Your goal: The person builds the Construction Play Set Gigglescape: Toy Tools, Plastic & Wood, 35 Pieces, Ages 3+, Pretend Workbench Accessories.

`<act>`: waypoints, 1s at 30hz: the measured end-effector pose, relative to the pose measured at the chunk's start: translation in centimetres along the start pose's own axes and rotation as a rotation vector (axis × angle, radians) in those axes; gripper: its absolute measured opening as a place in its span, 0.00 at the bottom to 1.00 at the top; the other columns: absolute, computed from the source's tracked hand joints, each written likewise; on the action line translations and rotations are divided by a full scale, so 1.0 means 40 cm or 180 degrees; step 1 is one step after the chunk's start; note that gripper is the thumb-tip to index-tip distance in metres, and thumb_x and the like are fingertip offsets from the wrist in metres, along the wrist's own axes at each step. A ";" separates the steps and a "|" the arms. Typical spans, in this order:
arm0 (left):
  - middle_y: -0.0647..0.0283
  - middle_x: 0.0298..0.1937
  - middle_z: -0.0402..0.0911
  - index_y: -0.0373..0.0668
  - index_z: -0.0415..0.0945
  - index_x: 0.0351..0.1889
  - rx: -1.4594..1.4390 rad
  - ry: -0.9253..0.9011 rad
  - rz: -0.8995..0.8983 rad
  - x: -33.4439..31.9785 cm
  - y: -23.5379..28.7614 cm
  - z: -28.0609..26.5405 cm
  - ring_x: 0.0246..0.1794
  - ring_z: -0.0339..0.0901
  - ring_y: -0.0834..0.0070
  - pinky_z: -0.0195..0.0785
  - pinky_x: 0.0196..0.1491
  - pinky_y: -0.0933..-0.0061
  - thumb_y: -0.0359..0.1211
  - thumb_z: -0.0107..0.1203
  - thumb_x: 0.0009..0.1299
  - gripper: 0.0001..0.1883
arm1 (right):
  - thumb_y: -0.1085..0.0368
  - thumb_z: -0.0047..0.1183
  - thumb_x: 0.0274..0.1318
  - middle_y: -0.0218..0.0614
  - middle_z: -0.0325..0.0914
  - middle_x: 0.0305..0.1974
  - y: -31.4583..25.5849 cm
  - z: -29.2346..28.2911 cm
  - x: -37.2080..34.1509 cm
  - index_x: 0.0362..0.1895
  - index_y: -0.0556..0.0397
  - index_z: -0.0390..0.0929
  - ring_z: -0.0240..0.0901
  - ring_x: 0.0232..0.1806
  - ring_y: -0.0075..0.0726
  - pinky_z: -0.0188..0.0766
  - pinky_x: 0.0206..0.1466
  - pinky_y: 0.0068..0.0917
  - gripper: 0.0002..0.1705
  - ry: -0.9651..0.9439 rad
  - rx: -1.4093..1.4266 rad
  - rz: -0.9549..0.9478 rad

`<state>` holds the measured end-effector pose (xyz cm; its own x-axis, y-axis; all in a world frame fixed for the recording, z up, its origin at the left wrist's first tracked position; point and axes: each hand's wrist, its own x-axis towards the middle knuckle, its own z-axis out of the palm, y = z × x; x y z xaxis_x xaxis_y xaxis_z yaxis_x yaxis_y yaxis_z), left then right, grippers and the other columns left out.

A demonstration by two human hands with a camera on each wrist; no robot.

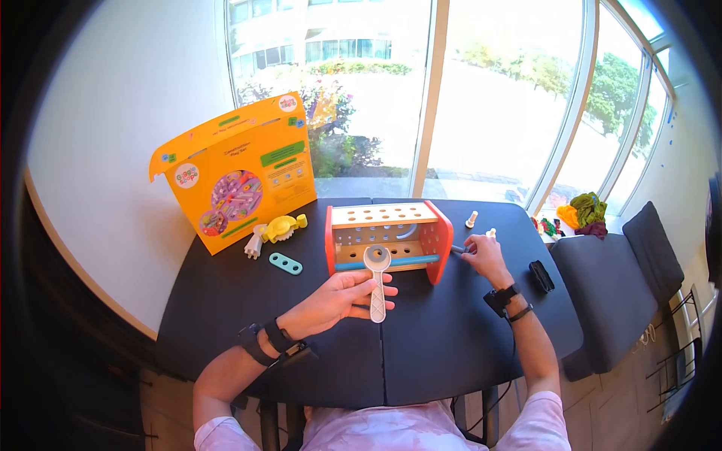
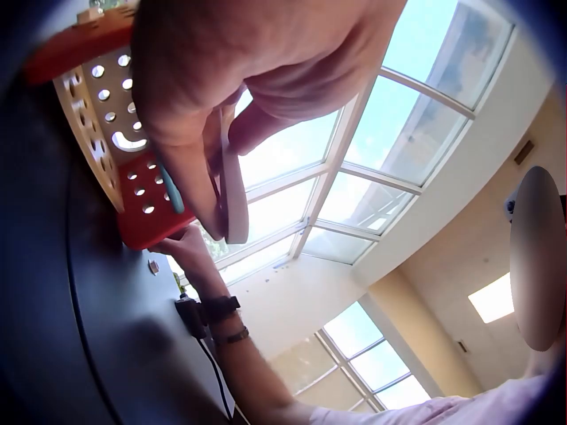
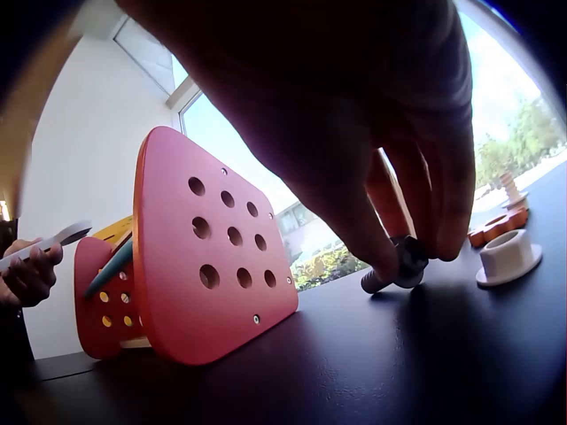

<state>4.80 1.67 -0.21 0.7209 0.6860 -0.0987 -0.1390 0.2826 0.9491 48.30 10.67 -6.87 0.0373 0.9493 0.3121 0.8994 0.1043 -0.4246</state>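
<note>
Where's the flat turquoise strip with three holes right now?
In the head view, the turquoise strip lies on the black table, left of the red-sided wooden toy bench, just below the yellow toy piece.

The wrench [image 1: 378, 289] is off-white with a crosshatched handle [image 1: 378, 310], the bolt [image 3: 381, 280] dark grey. The toolbox [image 1: 368, 217] pairs red end panels [image 3: 221, 254] with pale wood and a blue rod [image 1: 352, 265]. A yellow-orange carton [image 1: 274, 184] carries green labels [image 1: 283, 154] and a purple round picture [image 1: 237, 197]. The holed strip [image 1: 281, 261] is teal, the tabletop [image 1: 338, 376] black, the sleeves [image 1: 538, 421] mottled pink and white.
</note>
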 end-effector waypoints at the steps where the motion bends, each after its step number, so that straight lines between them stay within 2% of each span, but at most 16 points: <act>1: 0.51 0.74 0.83 0.37 0.69 0.83 -0.0011 -0.0008 -0.0003 0.003 -0.002 -0.005 0.70 0.87 0.60 0.84 0.70 0.56 0.43 0.48 0.95 0.26 | 0.63 0.77 0.58 0.43 0.94 0.38 -0.009 -0.003 0.001 0.50 0.55 0.93 0.93 0.42 0.49 0.88 0.54 0.42 0.17 -0.0045 -0.0001 0.0022; 3: 0.52 0.74 0.83 0.38 0.70 0.83 -0.0046 -0.0018 -0.0007 0.006 -0.002 -0.011 0.70 0.87 0.60 0.84 0.71 0.56 0.43 0.48 0.95 0.26 | 0.63 0.77 0.58 0.44 0.94 0.40 -0.024 -0.017 0.006 0.50 0.56 0.93 0.93 0.41 0.49 0.88 0.53 0.41 0.18 -0.0124 -0.0011 0.0072; 7: 0.52 0.74 0.84 0.38 0.72 0.81 -0.0137 0.0011 -0.0036 0.014 0.002 -0.018 0.69 0.88 0.60 0.84 0.72 0.56 0.43 0.50 0.94 0.25 | 0.65 0.75 0.61 0.45 0.95 0.42 -0.046 -0.054 0.027 0.52 0.58 0.92 0.94 0.40 0.46 0.89 0.49 0.38 0.17 0.0428 0.0446 -0.0130; 9: 0.52 0.74 0.84 0.38 0.72 0.81 -0.0148 0.0045 -0.0095 0.024 0.003 -0.018 0.69 0.88 0.60 0.84 0.71 0.56 0.44 0.50 0.94 0.25 | 0.66 0.74 0.63 0.45 0.95 0.42 -0.094 -0.099 0.043 0.54 0.58 0.92 0.95 0.40 0.44 0.89 0.47 0.35 0.16 0.0765 0.0664 -0.0183; 12: 0.52 0.73 0.85 0.38 0.73 0.80 -0.0160 0.0086 -0.0186 0.045 -0.004 -0.015 0.67 0.89 0.60 0.85 0.70 0.55 0.44 0.51 0.94 0.25 | 0.68 0.72 0.66 0.45 0.94 0.43 -0.209 -0.163 0.053 0.57 0.58 0.90 0.96 0.41 0.42 0.88 0.44 0.32 0.17 0.0932 0.1294 -0.0293; 15: 0.53 0.72 0.86 0.39 0.73 0.79 -0.0230 0.0063 -0.0189 0.066 -0.009 -0.012 0.66 0.89 0.60 0.86 0.69 0.55 0.44 0.51 0.94 0.24 | 0.68 0.70 0.68 0.45 0.92 0.45 -0.290 -0.151 0.043 0.59 0.58 0.87 0.95 0.38 0.42 0.87 0.41 0.30 0.18 0.0839 0.1957 -0.0366; 18: 0.52 0.72 0.86 0.39 0.73 0.78 -0.0291 0.0054 -0.0161 0.081 -0.015 -0.013 0.66 0.89 0.59 0.87 0.68 0.54 0.44 0.50 0.94 0.23 | 0.69 0.68 0.70 0.43 0.89 0.46 -0.358 -0.145 0.011 0.59 0.59 0.85 0.95 0.36 0.41 0.87 0.39 0.30 0.17 0.0983 0.1312 -0.0588; 19: 0.52 0.72 0.86 0.39 0.73 0.78 -0.0296 0.0044 -0.0144 0.085 -0.017 -0.014 0.66 0.89 0.58 0.87 0.68 0.54 0.44 0.50 0.94 0.23 | 0.69 0.67 0.71 0.42 0.88 0.47 -0.376 -0.152 -0.001 0.56 0.61 0.85 0.95 0.36 0.41 0.89 0.39 0.32 0.14 0.0962 0.1342 -0.0627; 22: 0.53 0.71 0.86 0.39 0.73 0.77 -0.0305 0.0065 -0.0112 0.089 -0.013 -0.018 0.67 0.89 0.57 0.87 0.68 0.54 0.44 0.50 0.94 0.23 | 0.70 0.67 0.71 0.43 0.88 0.48 -0.388 -0.150 -0.013 0.57 0.61 0.85 0.95 0.35 0.44 0.91 0.41 0.34 0.15 0.0658 0.1792 -0.0406; 23: 0.53 0.71 0.86 0.40 0.73 0.77 -0.0298 0.0064 -0.0088 0.091 -0.014 -0.022 0.67 0.89 0.57 0.87 0.68 0.54 0.44 0.50 0.94 0.23 | 0.70 0.67 0.70 0.45 0.88 0.50 -0.402 -0.159 -0.017 0.57 0.63 0.86 0.95 0.38 0.46 0.91 0.43 0.36 0.15 0.0618 0.1843 -0.0373; 26: 0.52 0.71 0.87 0.39 0.73 0.77 -0.0290 0.0121 -0.0079 0.112 -0.015 -0.043 0.67 0.89 0.57 0.87 0.69 0.54 0.43 0.50 0.94 0.22 | 0.70 0.68 0.70 0.45 0.88 0.50 -0.401 -0.175 0.029 0.56 0.63 0.89 0.95 0.44 0.45 0.92 0.47 0.36 0.14 0.0829 0.1420 -0.1136; 29: 0.50 0.70 0.87 0.37 0.73 0.77 -0.0320 0.0162 -0.0103 0.136 -0.007 -0.060 0.67 0.89 0.56 0.87 0.69 0.55 0.42 0.50 0.94 0.22 | 0.69 0.67 0.71 0.46 0.90 0.48 -0.428 -0.210 0.097 0.57 0.62 0.90 0.94 0.47 0.44 0.91 0.50 0.37 0.14 0.0343 0.1397 -0.1456; 30: 0.50 0.70 0.87 0.36 0.72 0.76 -0.0327 0.0165 -0.0110 0.144 -0.004 -0.062 0.67 0.89 0.56 0.87 0.70 0.55 0.41 0.50 0.94 0.22 | 0.68 0.68 0.71 0.46 0.91 0.47 -0.438 -0.216 0.121 0.56 0.61 0.91 0.94 0.47 0.45 0.91 0.51 0.38 0.14 0.0123 0.1329 -0.1398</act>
<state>7.29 7.27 -1.68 0.6908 0.7076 -0.1485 -0.1855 0.3720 0.9095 36.47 10.89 9.42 -0.2758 0.7805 0.5611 0.5877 0.5988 -0.5441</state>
